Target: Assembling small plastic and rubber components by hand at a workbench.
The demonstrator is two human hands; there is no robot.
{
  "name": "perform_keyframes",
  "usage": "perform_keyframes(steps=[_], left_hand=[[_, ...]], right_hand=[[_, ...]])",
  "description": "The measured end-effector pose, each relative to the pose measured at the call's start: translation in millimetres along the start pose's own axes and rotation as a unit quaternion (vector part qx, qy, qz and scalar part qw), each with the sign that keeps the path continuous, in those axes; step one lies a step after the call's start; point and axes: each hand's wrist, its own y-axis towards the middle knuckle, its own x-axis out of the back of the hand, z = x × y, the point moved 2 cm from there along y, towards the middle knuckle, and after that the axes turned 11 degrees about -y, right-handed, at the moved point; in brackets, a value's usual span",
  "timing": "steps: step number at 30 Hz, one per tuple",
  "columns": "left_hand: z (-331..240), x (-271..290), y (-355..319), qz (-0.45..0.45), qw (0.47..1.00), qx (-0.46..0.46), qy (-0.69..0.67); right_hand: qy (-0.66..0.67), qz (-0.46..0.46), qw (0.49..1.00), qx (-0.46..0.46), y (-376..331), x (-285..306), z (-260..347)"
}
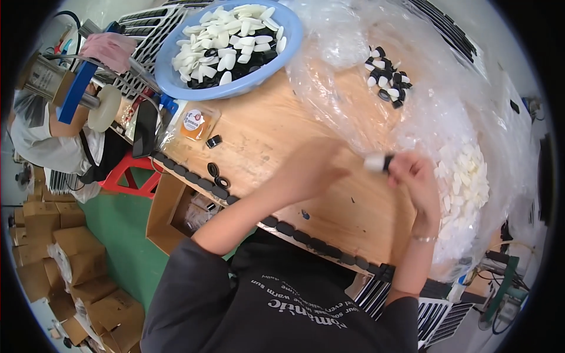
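Note:
Between the fingertips of my right hand (415, 176) is a small part with a white rounded end and a black base (376, 163), slightly blurred. That hand is closed on it, above the right half of the wooden table. My left hand (318, 167) is smeared by motion over the middle of the table, so its fingers cannot be made out. It is apart from the part in my right hand. Beside my right wrist lies a heap of loose white oval pieces (463, 182) on clear plastic. Further back is a cluster of joined black-and-white parts (387, 77).
A blue basin (229, 89) at the back holds many white ovals and black parts. Black rings (216, 175) and an orange packet (197, 123) lie on the left. Black pads line the table's front edge. A cardboard box (162, 220) stands below; another person (53, 138) sits left.

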Motion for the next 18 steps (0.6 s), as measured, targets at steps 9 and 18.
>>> perform_keyframes(steps=[9, 18], left_hand=[[67.5, 113.1, -69.6, -0.1, 0.865, 0.317, 0.375], [35.7, 68.0, -35.5, 0.041, 0.989, 0.004, 0.139]], right_hand=[[-0.241, -0.091, 0.963, 0.079, 9.9, -3.2, 32.6], [-0.285, -0.317, 0.904, -0.039, -58.2, 83.0, -39.6]])
